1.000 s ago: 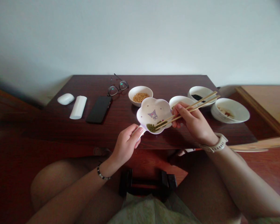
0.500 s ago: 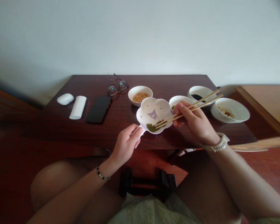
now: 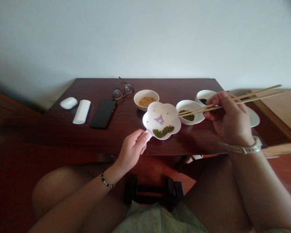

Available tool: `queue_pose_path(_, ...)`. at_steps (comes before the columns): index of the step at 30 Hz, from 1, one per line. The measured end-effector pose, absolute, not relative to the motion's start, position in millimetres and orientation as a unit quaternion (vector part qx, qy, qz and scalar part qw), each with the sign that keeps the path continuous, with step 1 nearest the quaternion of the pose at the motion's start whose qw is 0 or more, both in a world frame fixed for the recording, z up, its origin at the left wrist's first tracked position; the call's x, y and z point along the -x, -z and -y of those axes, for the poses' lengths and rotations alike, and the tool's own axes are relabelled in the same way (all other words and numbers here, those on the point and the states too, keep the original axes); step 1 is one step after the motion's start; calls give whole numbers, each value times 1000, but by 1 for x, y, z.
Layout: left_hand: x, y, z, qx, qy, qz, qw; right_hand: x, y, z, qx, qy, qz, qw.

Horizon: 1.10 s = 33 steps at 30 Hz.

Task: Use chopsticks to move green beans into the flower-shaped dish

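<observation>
White and petal-edged, the dish (image 3: 171,116) is held above the table (image 3: 121,134), its handle clamped between the thumb and fingers of the left hand (image 3: 132,150), with green beans (image 3: 163,132) gathered along its near side. Bamboo-coloured chopsticks (image 3: 257,92) are gripped in the right hand (image 3: 232,121), their tips close together by the dish's right rim, beside the bowl (image 3: 186,105); whether they pinch a bean I cannot tell.

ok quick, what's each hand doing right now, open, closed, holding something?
Left hand: closed, holding the dish by its handle.
Right hand: closed, holding the chopsticks.
</observation>
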<state>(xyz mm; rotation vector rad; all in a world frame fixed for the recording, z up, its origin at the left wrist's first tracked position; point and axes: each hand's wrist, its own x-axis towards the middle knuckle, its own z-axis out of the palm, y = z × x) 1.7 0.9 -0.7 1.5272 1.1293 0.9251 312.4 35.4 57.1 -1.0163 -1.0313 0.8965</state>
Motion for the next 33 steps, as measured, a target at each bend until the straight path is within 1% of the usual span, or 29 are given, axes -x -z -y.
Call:
queue_pose_path(3,-2,1,-1,-629,-381,-465,493,-336,-56,-42,441,-330,424,719)
queue_pose_path(5,-2,2,-1,-626,-383,-464,496,-344,-54,-44,450,-312,416,726)
queue_pose_path(7,-2,2,-1,-627,-383,-464,495,-344,-51,-42,449,-324,420,719)
queue_pose_path(10,-2,1,-1,-630,-384,-466,489,-331,-49,-35,437,-381,440,686)
queue_pose_path(14,-3,-1,-1,-632,-385,-467,485,-302,-47,-25,455,-471,483,581)
queue_pose_path(17,-2,-1,-1,-631,-385,-467,486,-284,-44,-21,452,-512,506,526)
queue_pose_path(20,-2,0,-1,-629,-384,-467,488,-273,-41,-23,450,-534,520,491)
queue_pose_path(27,-2,2,-2,-623,-385,-463,499,-264,-41,-30,464,-489,554,487)
queue_pose_path(33,-2,1,-1,-623,-383,-465,499,-265,-39,-28,472,-475,556,492)
